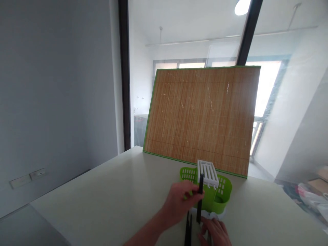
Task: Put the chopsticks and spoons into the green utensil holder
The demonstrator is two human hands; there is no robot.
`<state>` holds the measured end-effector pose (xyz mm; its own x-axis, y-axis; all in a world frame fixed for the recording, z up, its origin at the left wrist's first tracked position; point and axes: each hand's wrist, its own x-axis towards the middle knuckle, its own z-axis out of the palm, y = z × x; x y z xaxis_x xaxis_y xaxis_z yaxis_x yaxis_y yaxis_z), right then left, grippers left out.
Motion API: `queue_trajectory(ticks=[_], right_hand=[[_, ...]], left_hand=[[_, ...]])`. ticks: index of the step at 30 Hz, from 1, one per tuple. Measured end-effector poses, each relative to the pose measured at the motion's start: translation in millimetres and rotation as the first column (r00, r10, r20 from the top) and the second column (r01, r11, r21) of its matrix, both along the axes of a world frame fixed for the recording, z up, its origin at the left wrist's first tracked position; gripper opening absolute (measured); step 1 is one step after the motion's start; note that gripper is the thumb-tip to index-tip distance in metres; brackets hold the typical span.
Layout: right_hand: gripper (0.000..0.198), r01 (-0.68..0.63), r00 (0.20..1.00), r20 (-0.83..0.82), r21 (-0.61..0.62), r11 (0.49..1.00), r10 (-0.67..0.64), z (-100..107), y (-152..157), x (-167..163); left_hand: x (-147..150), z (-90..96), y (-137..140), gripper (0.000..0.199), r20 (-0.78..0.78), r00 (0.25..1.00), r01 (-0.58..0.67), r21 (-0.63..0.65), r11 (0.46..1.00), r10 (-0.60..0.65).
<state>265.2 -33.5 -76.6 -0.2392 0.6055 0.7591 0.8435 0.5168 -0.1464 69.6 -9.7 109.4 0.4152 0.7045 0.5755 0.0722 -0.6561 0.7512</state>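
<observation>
A green perforated plastic holder [222, 194] with a white slotted insert [208, 173] stands on the pale table [112, 201], in front of a bamboo mat. My left hand [179, 201] grips black chopsticks [200, 196] held upright against the holder's near side, their tips at the white insert. More black sticks [188, 229] lie on the table just below. My right hand [216, 232] rests low at the frame's bottom edge beside the holder's white base, fingers loosely curled; what it holds is hidden.
A bamboo mat with green edging [202, 116] leans upright at the table's far edge against a glass partition. A grey wall with sockets [28, 177] is on the left. Bags and boxes [312, 191] lie on the floor at right.
</observation>
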Motion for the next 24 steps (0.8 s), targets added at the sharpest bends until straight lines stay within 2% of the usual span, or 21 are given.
queue_trajectory(ticks=[3,5,8,11,14,17,24], right_hand=[[0.032,-0.01,0.999,-0.04,-0.007,1.0,0.009,11.9,-2.8,1.7],[0.036,-0.03,1.0,0.005,0.014,0.999,0.03,18.2,-3.5,4.2],[0.04,-0.073,0.994,0.086,0.05,0.996,0.068,22.7,-3.2,6.2],[0.033,-0.032,0.999,0.024,0.059,0.998,0.031,22.2,-2.4,5.4],[0.03,-0.025,1.0,0.019,0.064,0.998,0.024,21.7,-1.0,5.6],[0.034,-0.061,0.996,0.073,0.079,0.995,0.055,21.5,0.2,7.4],[0.019,0.001,1.0,0.003,0.04,0.999,-0.001,10.9,1.9,7.6]], left_hand=[[-9.9,30.1,24.9,0.021,0.173,0.983,-0.061,-0.048,0.997,0.069],[-11.8,44.5,47.8,0.025,0.245,0.962,-0.11,-0.043,0.993,0.117],[-8.0,49.6,85.4,0.027,0.25,0.947,-0.206,-0.006,0.979,0.201],[0.6,39.0,117.7,0.027,0.197,0.943,-0.282,0.041,0.959,0.269],[12.1,22.8,138.8,0.029,0.031,0.953,-0.304,0.065,0.95,0.303],[26.1,7.6,150.4,0.028,-0.133,0.938,-0.314,0.06,0.948,0.319],[49.8,-14.8,166.6,0.025,-0.307,0.922,-0.246,0.011,0.969,0.238]])
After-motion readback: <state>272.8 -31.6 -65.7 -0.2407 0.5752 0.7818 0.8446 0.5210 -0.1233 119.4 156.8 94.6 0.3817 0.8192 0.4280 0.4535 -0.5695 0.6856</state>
